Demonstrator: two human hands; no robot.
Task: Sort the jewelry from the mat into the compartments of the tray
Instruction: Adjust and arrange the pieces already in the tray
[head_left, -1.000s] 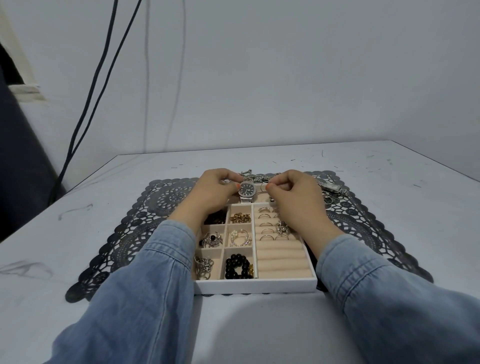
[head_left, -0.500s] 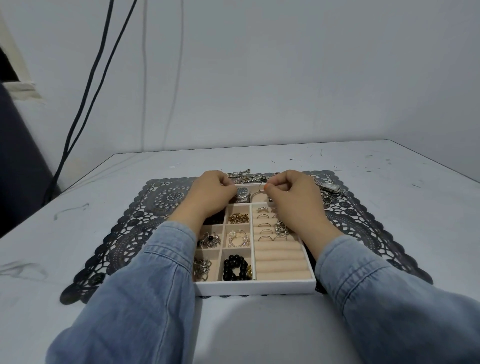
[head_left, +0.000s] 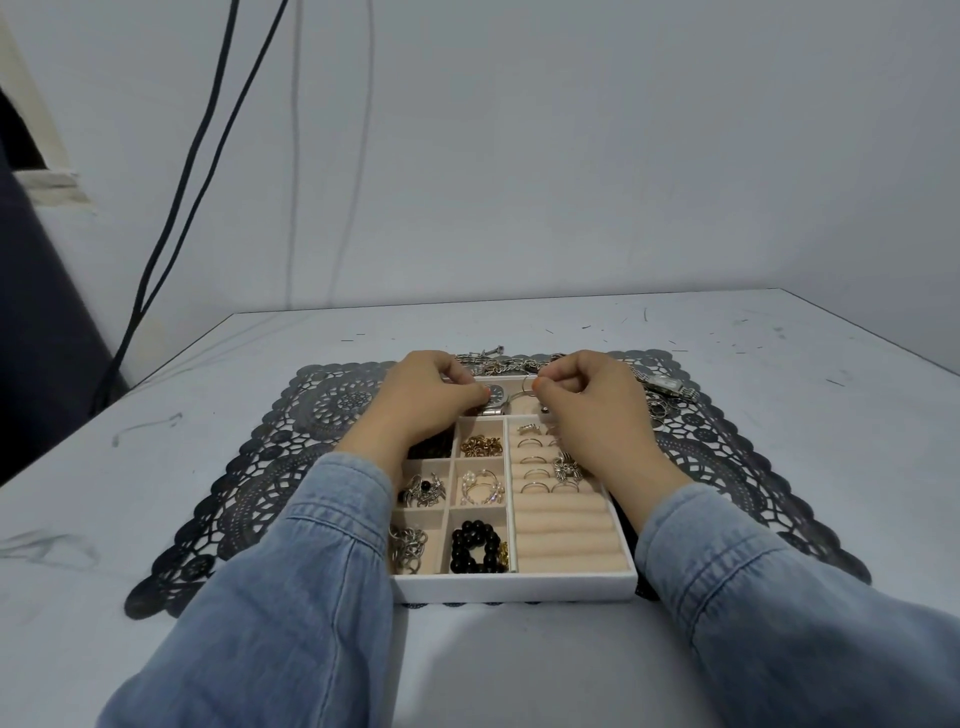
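Scarcely anything was moved since the earlier frames; only the watch (head_left: 496, 399) was tilted and levelled again at the far compartment of the tray (head_left: 514, 584). It was gripped by the left hand (head_left: 428, 402); a thin hoop (head_left: 525, 387) appeared pinched by the right hand (head_left: 589, 415). Most compartments were stocked; chains (head_left: 498, 364) and a second watch (head_left: 667, 385) were left on the mat (head_left: 291, 457).

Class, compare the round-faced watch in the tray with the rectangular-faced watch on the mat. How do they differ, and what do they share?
Face: round watch dark dial, rectangular watch pale.
Place: round watch in the tray's far compartment; rectangular watch on the mat.
Contact: the left hand grips the round watch; the right hand, pinching a thin hoop, leaves the rectangular watch untouched.
Both have silver link bands.
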